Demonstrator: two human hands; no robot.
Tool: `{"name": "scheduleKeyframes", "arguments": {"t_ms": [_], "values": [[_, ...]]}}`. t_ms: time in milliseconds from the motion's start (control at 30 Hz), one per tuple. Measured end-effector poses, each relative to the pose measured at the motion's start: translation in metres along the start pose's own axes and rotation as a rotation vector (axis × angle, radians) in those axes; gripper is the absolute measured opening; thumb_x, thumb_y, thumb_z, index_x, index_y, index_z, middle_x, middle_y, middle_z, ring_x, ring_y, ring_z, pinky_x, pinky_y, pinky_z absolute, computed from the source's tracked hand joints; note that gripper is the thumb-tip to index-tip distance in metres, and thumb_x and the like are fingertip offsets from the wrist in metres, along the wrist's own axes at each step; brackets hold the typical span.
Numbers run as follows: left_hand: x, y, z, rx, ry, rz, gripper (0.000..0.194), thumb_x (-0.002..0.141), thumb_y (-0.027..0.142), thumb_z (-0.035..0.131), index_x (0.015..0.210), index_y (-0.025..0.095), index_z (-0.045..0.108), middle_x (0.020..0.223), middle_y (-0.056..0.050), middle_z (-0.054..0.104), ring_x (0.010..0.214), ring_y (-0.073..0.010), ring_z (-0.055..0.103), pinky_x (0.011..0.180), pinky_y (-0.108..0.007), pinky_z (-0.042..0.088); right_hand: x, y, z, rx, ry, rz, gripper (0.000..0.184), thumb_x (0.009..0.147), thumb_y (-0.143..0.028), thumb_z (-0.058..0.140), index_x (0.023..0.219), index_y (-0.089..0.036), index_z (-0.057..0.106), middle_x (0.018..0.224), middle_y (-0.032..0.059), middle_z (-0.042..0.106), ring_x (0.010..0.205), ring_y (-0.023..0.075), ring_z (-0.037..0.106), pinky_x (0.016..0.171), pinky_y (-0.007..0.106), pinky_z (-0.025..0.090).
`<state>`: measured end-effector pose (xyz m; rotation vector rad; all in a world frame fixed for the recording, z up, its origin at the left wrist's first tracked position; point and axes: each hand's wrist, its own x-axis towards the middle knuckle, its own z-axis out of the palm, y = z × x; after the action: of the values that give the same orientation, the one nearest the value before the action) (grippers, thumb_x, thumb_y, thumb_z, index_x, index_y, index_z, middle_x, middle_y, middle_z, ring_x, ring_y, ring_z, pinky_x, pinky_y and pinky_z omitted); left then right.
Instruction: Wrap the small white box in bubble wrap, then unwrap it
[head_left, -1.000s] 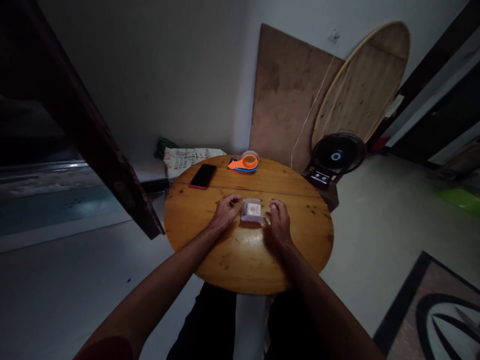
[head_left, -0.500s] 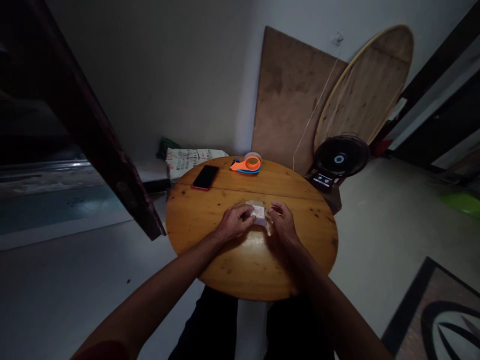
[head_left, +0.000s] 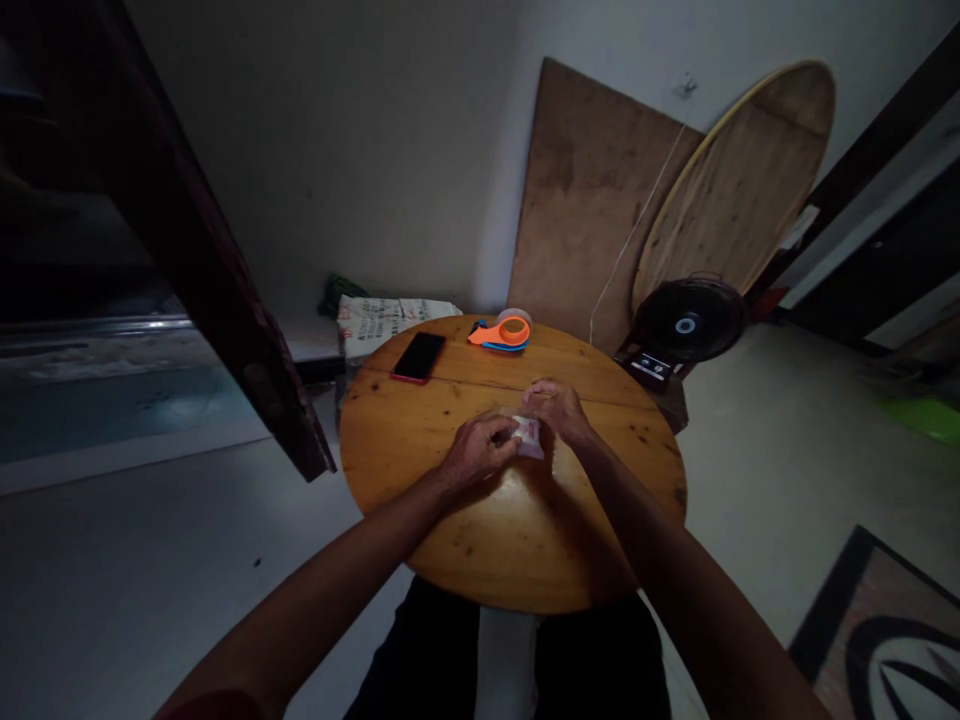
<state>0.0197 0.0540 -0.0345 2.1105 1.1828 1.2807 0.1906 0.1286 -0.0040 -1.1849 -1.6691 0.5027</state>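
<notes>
So the small packet point(head_left: 529, 443), white with some red print and what looks like clear wrap around it, is lying on the round wooden table point(head_left: 480, 565), and everything here is placed from that packet. The left hand point(head_left: 480, 447) comes in from the packet's left, and its grip is narrow: thumb on the near side, fingers on the top, packet pinched at its left end, with the rest poking out to the right. The right hand point(head_left: 561, 410) is just past the packet's far right corner, fingers bent over toward it. Honestly can't tell if that grip has hold of the wrap or is only next to it, too dim and blurry there. Beyond the packet and off to its left is a phone point(head_left: 419, 357), dark screen up. Pretty much straight beyond the packet sits an orange and blue tape dispenser point(head_left: 510, 332).
</notes>
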Motion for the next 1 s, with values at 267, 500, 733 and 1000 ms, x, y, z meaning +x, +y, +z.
{"name": "scheduleKeyframes", "arguments": {"t_ms": [267,500,733,1000], "values": [[0.003,0.003,-0.002,-0.076,-0.005,0.041,0.016,0.081,0.02,0.06,0.091,0.019,0.072,0.076,-0.001,0.063,0.071,-0.013,0.055,0.068,-0.024,0.043,-0.058,-0.017,-0.014,-0.273,-0.087,-0.136,0.018,0.082,-0.034,0.06,0.081,-0.025,0.075,0.107,0.0073,0.067,0.102,0.0241,0.058,0.092,0.045,0.044],[0.0,0.004,0.001,-0.092,0.008,-0.061,0.02,0.078,0.022,0.062,0.097,0.018,0.067,0.08,0.001,0.063,0.07,-0.0119,0.053,0.065,-0.023,0.042,-0.092,-0.024,-0.021,-0.617,-0.137,-0.377,0.032,0.093,-0.031,0.048,0.118,-0.026,0.067,0.131,0.0112,0.056,0.119,0.0278,0.047,0.096,0.046,0.038],[0.001,0.004,-0.001,-0.12,-0.044,0.039,0.025,0.082,0.021,0.059,0.104,0.02,0.07,0.091,-0.002,0.068,0.08,-0.0141,0.059,0.074,-0.025,0.045,-0.099,-0.021,-0.015,-0.688,0.013,-0.462,0.028,0.094,-0.027,0.046,0.106,-0.027,0.071,0.126,0.0107,0.059,0.113,0.0271,0.049,0.09,0.043,0.037],[0.001,0.002,-0.001,-0.108,-0.044,0.05,0.021,0.084,0.024,0.059,0.1,0.021,0.072,0.088,-0.003,0.068,0.08,-0.0151,0.061,0.076,-0.026,0.047,-0.099,-0.019,-0.017,-0.596,0.005,-0.405,0.021,0.092,-0.029,0.05,0.101,-0.025,0.069,0.124,0.0082,0.06,0.109,0.0248,0.052,0.092,0.041,0.038]]}}
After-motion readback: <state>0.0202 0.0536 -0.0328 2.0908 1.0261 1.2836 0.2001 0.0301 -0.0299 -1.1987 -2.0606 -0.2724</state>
